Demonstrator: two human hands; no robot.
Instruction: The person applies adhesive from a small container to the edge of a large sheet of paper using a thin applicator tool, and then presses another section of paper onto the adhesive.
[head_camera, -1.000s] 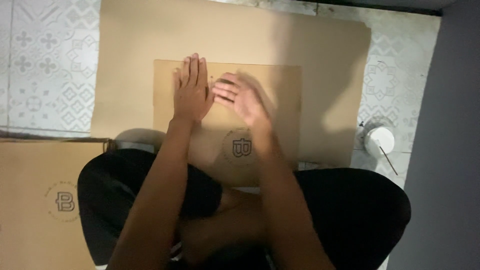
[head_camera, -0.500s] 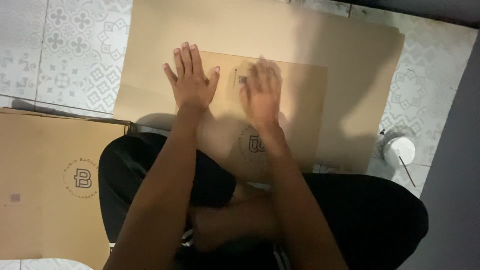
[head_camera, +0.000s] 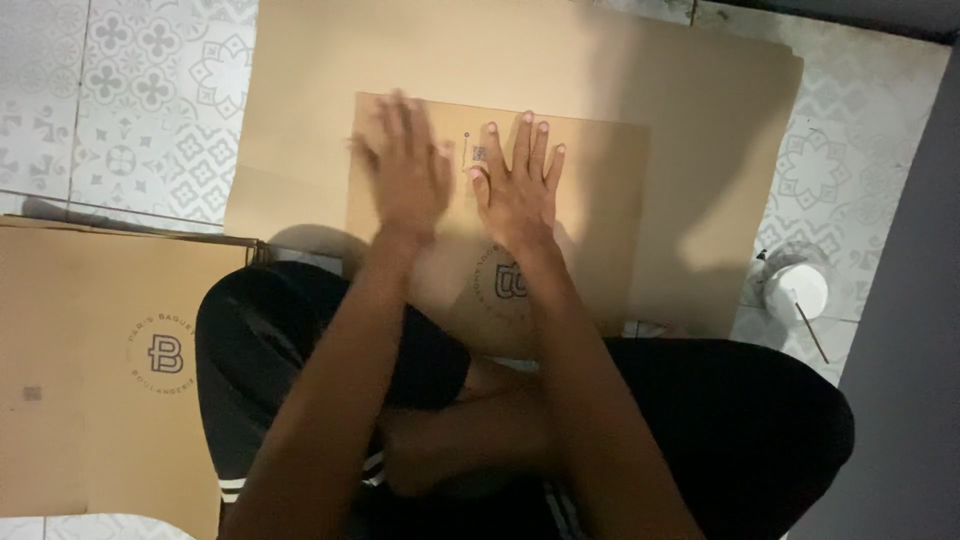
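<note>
Cardboard, a small flat sheet (head_camera: 590, 230) with a round printed mark, lies on a larger cardboard sheet (head_camera: 700, 120) on the tiled floor (head_camera: 150, 100), its near edge hidden behind the person's arms and knees. The right hand (head_camera: 518, 185) lies flat on it, fingers spread wide, holding nothing. The left hand (head_camera: 405, 170), just beside it, is blurred; it looks flat and open too. At left a cardboard stack (head_camera: 90, 370) is cut off. A white cup (head_camera: 795, 290) stands near the right.
</note>
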